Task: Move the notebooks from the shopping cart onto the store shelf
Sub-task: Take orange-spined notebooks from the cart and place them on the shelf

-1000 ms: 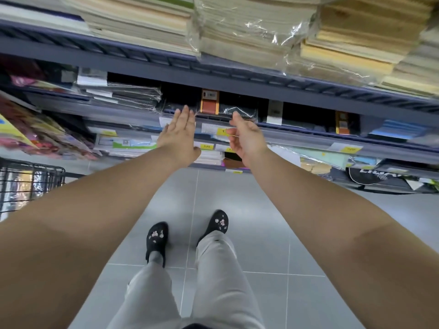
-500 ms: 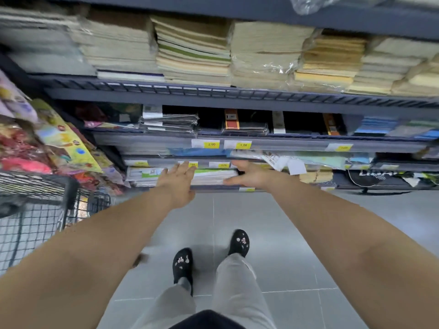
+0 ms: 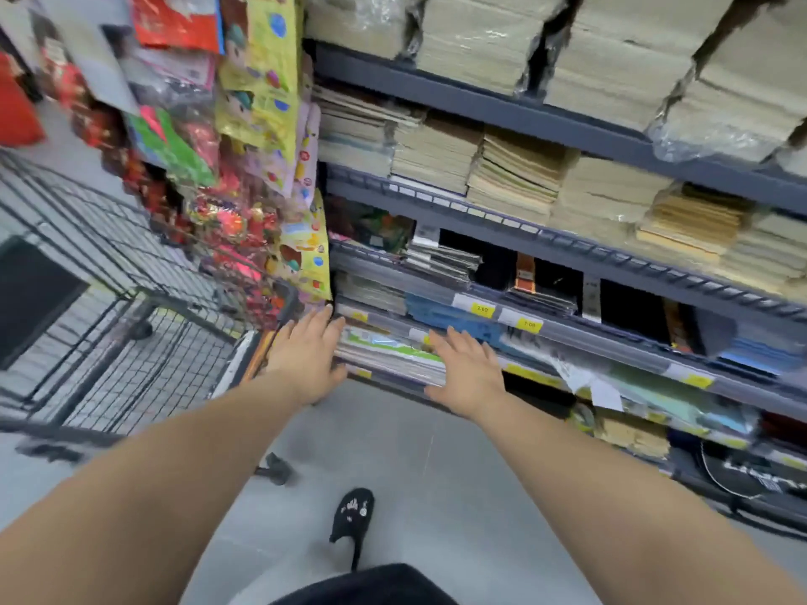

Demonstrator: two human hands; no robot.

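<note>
A flat stack of notebooks (image 3: pixel 388 353) with a green-and-white cover lies on a low grey store shelf (image 3: pixel 611 342). My left hand (image 3: pixel 308 355) rests at the stack's left end, fingers spread, holding nothing. At the stack's right end sits my right hand (image 3: pixel 467 371), also flat with fingers apart. The black wire shopping cart (image 3: pixel 109 307) stands to the left of my left arm; what lies in it is blurred.
Higher shelves carry several stacks of tan wrapped notebooks (image 3: pixel 515 176). Colourful packets (image 3: pixel 257 124) hang on the left beside the shelf unit. Yellow price tags (image 3: pixel 482 308) line the shelf edge. Below are the grey tile floor (image 3: pixel 415 465) and my black slipper (image 3: pixel 353 517).
The view has swung left and tilted, bringing the cart closer. Both hands dropped from a higher shelf to the low notebook stack and now lie flat at its two ends.
</note>
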